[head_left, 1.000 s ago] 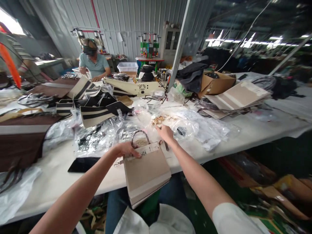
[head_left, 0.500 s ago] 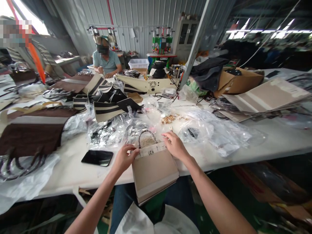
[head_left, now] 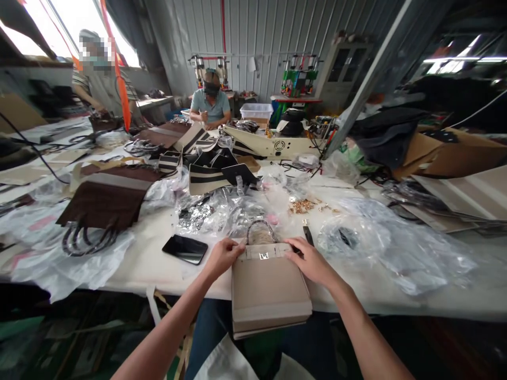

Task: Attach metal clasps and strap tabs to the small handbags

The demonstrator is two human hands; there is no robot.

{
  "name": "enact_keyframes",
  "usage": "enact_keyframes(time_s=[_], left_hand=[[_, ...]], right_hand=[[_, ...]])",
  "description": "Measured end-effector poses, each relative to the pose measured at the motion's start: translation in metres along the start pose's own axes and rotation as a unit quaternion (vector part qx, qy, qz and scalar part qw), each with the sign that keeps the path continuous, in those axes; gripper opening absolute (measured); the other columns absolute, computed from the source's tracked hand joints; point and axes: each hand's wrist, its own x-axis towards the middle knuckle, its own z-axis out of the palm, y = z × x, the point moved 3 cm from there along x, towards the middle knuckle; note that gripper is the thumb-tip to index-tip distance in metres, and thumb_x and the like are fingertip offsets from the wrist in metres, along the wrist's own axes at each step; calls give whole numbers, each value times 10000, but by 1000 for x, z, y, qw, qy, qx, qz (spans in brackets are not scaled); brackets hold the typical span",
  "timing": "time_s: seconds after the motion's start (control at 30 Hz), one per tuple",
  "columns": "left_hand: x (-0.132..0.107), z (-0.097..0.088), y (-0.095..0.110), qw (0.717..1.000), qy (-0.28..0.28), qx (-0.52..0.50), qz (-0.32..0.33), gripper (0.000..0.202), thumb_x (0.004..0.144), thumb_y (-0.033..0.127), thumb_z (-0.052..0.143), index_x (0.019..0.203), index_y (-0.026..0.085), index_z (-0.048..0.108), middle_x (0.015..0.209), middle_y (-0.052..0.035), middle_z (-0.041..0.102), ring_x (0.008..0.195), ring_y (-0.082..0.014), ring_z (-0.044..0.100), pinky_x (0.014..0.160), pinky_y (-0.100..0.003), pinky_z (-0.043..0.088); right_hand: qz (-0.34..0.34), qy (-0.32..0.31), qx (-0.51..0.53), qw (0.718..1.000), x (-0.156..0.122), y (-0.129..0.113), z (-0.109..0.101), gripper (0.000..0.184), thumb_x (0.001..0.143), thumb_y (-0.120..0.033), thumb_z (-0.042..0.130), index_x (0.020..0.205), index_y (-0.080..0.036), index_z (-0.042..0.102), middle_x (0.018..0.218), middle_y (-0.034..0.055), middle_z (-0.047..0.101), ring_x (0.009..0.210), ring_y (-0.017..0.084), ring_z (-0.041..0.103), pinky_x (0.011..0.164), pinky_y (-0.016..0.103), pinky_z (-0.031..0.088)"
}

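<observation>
A beige handbag (head_left: 269, 287) with a paler band near its base lies at the table's front edge, its bottom hanging over toward me. Its round handle (head_left: 259, 232) points away from me, and a small metal clasp sits on the flap. My left hand (head_left: 222, 257) grips the flap's left end with fingers curled. My right hand (head_left: 311, 261) holds the flap's right end the same way. A small pile of gold metal fittings (head_left: 303, 206) lies on plastic wrap just beyond the bag.
A black phone (head_left: 185, 248) lies left of the bag. Crumpled clear plastic bags (head_left: 396, 248) cover the white table (head_left: 138, 264). Brown bags (head_left: 106, 198) and striped bags (head_left: 206, 177) lie further back. A person in a teal shirt (head_left: 209, 105) sits opposite; another person stands far left.
My right hand came back from the gold fittings to the bag's flap. The bag turned square to me. The view swung left, showing more of the table's left side.
</observation>
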Motion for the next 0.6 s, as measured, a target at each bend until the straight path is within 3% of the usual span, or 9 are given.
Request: enact_keyframes(time_s=[0.1,0.2,0.27,0.37,0.43,0.5,0.6], left_hand=[[-4,5,-4,999,12,-35,23,465,970,615,643,884,185,796,894,-51,753,881,-247,694,773,-316,474],[-8,12,-9,997,34,-55,37,419,988,571,620,917,196,793,1010,-81,769,953,-260,710,857,-337,513],[-8,17,-12,996,51,-60,40,387,989,543,617,930,202,789,1046,-94,767,969,-265,712,881,-351,526],[-5,21,-16,995,65,-70,34,370,970,534,626,928,206,792,1058,-101,768,988,-278,715,906,-373,530],[-3,21,-18,994,64,-83,27,369,949,541,642,947,208,801,1061,-101,783,992,-287,714,921,-386,528],[-1,20,-19,994,62,-91,22,371,932,542,654,975,209,812,1055,-97,798,976,-289,714,916,-390,528],[-2,19,-20,994,55,-98,19,367,920,536,663,968,207,817,1020,-94,809,940,-285,715,877,-381,529]], right_hand=[[4,4,3,1000,-3,0,2,390,1046,-440,657,1394,-307,773,1450,109,728,1312,300,725,1079,409,632],[9,-23,-12,1000,2,-5,-10,391,1012,-415,691,1372,-318,807,1412,101,756,1239,301,756,1026,410,646],[3,-19,-37,999,19,-15,-23,340,991,-383,715,1293,-308,853,1340,99,789,1157,300,778,989,412,647],[-38,66,-81,994,67,-40,-37,266,1035,-306,663,1169,-273,890,1238,101,826,1116,297,780,1036,428,617],[-66,51,-102,991,108,-56,-28,303,1042,-196,615,1141,-245,897,1214,98,844,1130,284,780,1088,409,586],[-52,-34,-128,990,147,-62,-7,361,1016,-94,593,1138,-229,905,1253,91,851,1181,271,777,1108,357,560],[-18,-102,-150,983,186,-58,25,259,913,-52,717,981,-198,919,1109,112,877,1053,287,805,984,316,583]])
